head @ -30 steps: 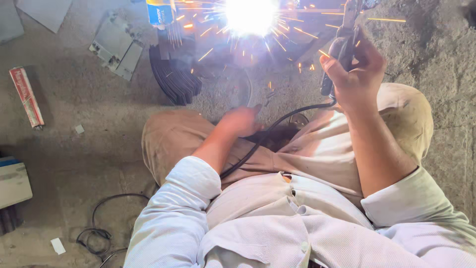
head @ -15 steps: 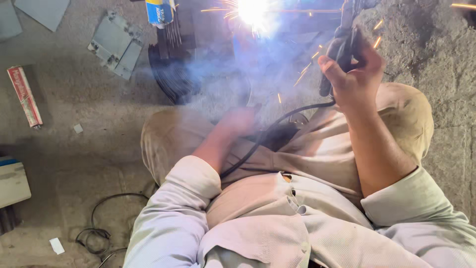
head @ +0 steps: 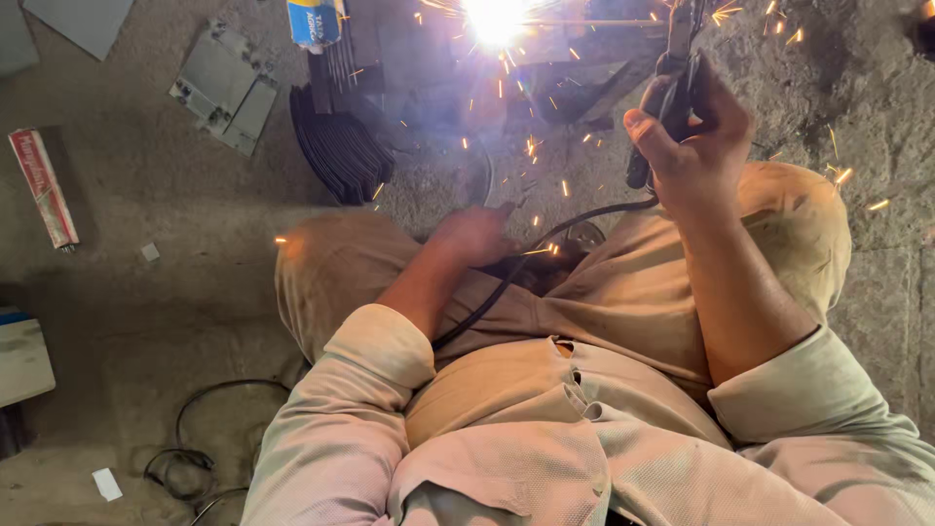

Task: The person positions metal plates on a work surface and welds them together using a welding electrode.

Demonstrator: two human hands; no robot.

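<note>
- Head view: the right hand (head: 696,146) is closed around the dark handle of a welding electrode holder (head: 672,88), raised above the right knee near the top edge of the picture.
- A black cable (head: 526,263) is seen running from the holder down across the lap, between the thighs.
- A bright welding arc (head: 495,18) is shown at the top edge, left of the holder, with orange sparks (head: 545,146) scattered over the concrete floor (head: 175,253).
- The left hand (head: 474,234) is rested palm down on the lap between the knees, just beside the cable; whether anything is gripped cannot be told.
- A stack of dark metal plates (head: 341,146) is laid on the floor beyond the left knee, below a blue-and-yellow box (head: 314,21).
- A grey hinged metal piece (head: 226,86) is placed toward the floor's far left corner.
- A red-and-white packet (head: 44,187) is set near the left edge.
- A loose coil of black wire (head: 190,458) is seen at the lower left.
</note>
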